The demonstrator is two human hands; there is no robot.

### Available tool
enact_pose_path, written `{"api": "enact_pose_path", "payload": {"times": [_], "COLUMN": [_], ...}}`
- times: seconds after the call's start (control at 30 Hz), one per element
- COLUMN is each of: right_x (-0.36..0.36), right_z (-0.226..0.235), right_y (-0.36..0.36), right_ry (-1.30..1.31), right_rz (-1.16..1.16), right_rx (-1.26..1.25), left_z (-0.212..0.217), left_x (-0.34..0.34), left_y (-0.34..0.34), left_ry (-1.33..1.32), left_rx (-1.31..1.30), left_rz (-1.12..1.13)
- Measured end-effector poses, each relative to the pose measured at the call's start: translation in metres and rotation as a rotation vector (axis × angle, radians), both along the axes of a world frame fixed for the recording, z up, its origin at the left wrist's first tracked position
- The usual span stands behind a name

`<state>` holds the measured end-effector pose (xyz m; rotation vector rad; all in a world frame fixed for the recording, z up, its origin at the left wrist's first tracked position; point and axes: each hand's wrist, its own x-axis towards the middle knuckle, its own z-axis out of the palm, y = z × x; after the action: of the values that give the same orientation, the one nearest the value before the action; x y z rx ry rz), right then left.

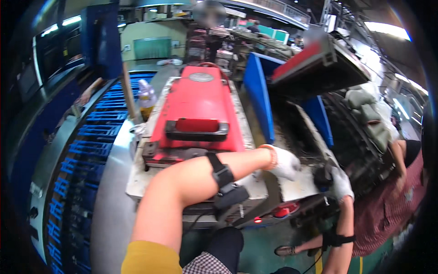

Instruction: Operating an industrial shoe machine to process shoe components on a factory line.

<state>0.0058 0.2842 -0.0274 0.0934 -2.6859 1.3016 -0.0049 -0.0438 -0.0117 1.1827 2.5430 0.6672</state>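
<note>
My left hand, in a white glove, reaches across to the right and rests on the pale worn bed of a machine, just right of its red cover. Its fingers curl downward, and whether they hold anything is hidden. A black strap with a small device sits on that forearm. My right hand, also in a white glove, is closed around a dark object at the bed's right edge. A black band wraps the right forearm.
A blue slatted conveyor runs along the left. A plastic bottle and a wooden stick stand beside the red cover. Blue bin walls rise behind the bed. Red lit buttons sit below. A co-worker bends at right beside stacked grey-green pieces.
</note>
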Motion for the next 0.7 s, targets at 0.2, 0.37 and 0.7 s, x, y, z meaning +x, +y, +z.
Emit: {"api": "enact_pose_path", "payload": {"times": [0.2, 0.37, 0.7], "right_x": [-0.025, -0.037, -0.022], "right_z": [-0.027, -0.037, -0.033], "right_y": [0.037, 0.056, 0.039], "right_ry": [0.065, 0.002, 0.113], "right_rz": [0.08, -0.019, -0.017], "right_rx": [-0.048, -0.029, -0.117], "left_z": [0.005, 0.006, 0.001], "left_x": [-0.002, -0.002, -0.005], "left_y": [0.003, 0.003, -0.003], "left_ry": [0.011, 0.063, 0.092], "left_rx": [-0.066, -0.089, -0.03], "left_rz": [0.077, 0.077, 0.128]}}
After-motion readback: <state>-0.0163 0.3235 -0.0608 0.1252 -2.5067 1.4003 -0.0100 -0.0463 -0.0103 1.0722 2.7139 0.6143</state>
